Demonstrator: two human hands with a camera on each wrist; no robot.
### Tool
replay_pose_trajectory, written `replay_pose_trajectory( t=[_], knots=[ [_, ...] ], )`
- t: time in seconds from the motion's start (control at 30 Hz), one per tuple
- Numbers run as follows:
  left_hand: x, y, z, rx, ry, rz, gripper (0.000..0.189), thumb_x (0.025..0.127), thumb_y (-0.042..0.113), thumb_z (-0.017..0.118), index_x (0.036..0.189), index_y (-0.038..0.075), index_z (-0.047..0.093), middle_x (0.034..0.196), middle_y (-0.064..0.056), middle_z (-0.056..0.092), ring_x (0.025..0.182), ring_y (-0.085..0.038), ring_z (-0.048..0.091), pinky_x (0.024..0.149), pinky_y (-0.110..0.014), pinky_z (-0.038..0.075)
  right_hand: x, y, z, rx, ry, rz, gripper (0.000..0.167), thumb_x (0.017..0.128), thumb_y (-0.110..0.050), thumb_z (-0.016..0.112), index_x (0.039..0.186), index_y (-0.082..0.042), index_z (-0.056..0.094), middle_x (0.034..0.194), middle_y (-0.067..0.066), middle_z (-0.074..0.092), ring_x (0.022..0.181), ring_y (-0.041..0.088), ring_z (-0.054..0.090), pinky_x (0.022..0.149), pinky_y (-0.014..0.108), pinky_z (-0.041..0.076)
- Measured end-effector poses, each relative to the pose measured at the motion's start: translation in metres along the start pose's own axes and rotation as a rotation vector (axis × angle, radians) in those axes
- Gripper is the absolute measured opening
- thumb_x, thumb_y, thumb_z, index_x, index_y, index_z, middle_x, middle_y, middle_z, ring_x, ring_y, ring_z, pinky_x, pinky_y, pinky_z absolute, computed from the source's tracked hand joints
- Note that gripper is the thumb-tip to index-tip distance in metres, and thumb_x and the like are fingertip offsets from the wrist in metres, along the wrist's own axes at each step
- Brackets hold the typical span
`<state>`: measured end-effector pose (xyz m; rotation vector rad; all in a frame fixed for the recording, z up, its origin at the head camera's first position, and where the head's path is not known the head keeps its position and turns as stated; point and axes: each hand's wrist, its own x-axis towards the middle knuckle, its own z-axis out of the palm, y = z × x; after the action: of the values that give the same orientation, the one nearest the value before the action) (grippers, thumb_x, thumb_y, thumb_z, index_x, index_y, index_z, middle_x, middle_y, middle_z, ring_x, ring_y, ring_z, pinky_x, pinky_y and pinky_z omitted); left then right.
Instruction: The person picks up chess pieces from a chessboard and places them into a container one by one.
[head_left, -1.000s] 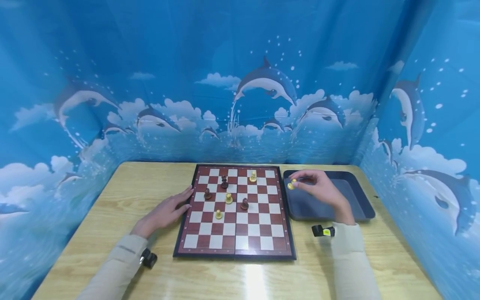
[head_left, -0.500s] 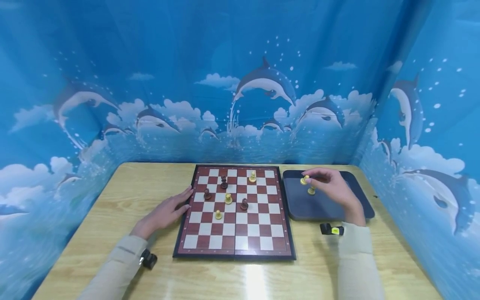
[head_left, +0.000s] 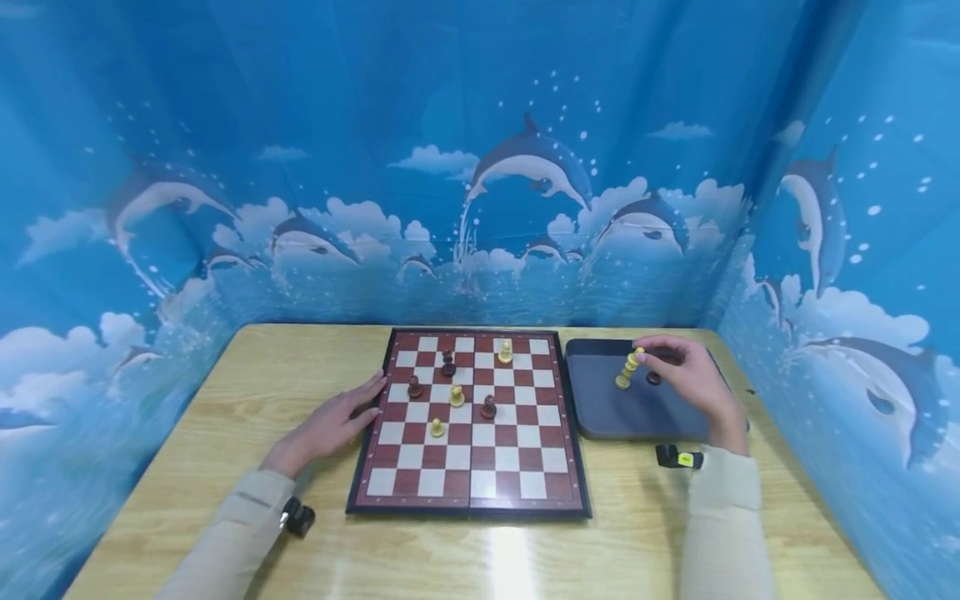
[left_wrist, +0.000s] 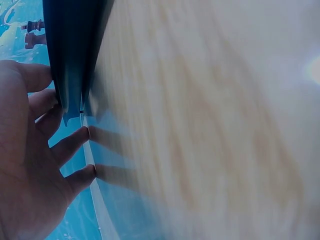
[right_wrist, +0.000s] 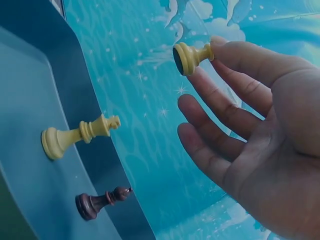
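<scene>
My right hand (head_left: 686, 375) is over the dark tray, pinching a short yellow chess piece (right_wrist: 187, 59) by its top, which the thumb and fingertips hide. The piece is tilted, its dark underside showing in the right wrist view. Below it in the tray stand a yellow king (right_wrist: 77, 136) and a dark bishop (right_wrist: 102, 201); in the head view the held piece overlaps the king. My left hand (head_left: 330, 423) lies at the left edge of the chessboard (head_left: 360, 467), fingers extended and touching its frame. In the left wrist view, the fingertips meet the board's dark side (left_wrist: 75, 55).
On the board stand several pieces, among them a yellow pawn (head_left: 437, 429), a yellow piece (head_left: 506, 353) at the back and a dark piece (head_left: 489, 407). The tray (head_left: 600, 429) sits just right of the board. A dolphin-print curtain (head_left: 360, 125) surrounds the wooden table (head_left: 300, 358).
My right hand has moved rightward across the tray with the yellow piece. The king, then the dark bishop, have come into view from behind it. My left hand and the board's pieces stay put.
</scene>
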<state>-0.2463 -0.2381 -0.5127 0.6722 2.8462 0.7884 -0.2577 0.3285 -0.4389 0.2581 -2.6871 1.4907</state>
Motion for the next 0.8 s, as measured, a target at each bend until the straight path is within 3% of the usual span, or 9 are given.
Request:
replay_pose_trajectory(
  t=[0.23,0.57,0.7,0.8],
  knots=[
    [0.0,-0.001,0.0,0.003,0.005,0.009,0.058,0.109,0.033,0.046,0.16,0.01,0.03,0.168,-0.014,0.022,0.148,-0.044,0.033,0.119,-0.065,0.026,0.001,0.008,-0.002,-0.007,0.01,0.012,0.038,0.1,-0.032,0.067,0.124,-0.003,0.068,0.113,0.013,0.071,0.083,0.007,0.072,0.071,0.027,0.061],
    [0.002,-0.002,0.002,0.001,-0.009,-0.012,0.059,0.109,0.034,0.046,0.161,0.013,0.028,0.169,-0.011,0.021,0.149,-0.042,0.032,0.12,-0.064,0.026,-0.002,0.021,-0.011,-0.103,0.044,0.011,0.035,0.102,-0.025,0.064,0.124,0.002,0.067,0.129,0.025,0.064,0.092,-0.008,0.064,0.083,0.02,0.058],
    [0.003,-0.003,0.002,0.0,-0.008,-0.012,0.059,0.109,0.035,0.045,0.161,0.013,0.028,0.169,-0.011,0.021,0.149,-0.042,0.032,0.12,-0.064,0.026,-0.003,0.024,-0.015,-0.142,0.057,0.024,0.036,0.102,-0.025,0.064,0.123,0.004,0.067,0.125,0.025,0.066,0.094,-0.002,0.063,0.08,0.013,0.054],
    [0.003,-0.003,0.002,-0.001,-0.007,-0.009,0.059,0.109,0.034,0.046,0.161,0.012,0.028,0.169,-0.011,0.021,0.149,-0.042,0.032,0.12,-0.064,0.025,-0.006,0.025,-0.017,-0.174,0.063,0.038,0.036,0.102,-0.026,0.064,0.122,0.004,0.068,0.122,0.024,0.068,0.099,0.011,0.065,0.079,0.012,0.052]
  ],
)
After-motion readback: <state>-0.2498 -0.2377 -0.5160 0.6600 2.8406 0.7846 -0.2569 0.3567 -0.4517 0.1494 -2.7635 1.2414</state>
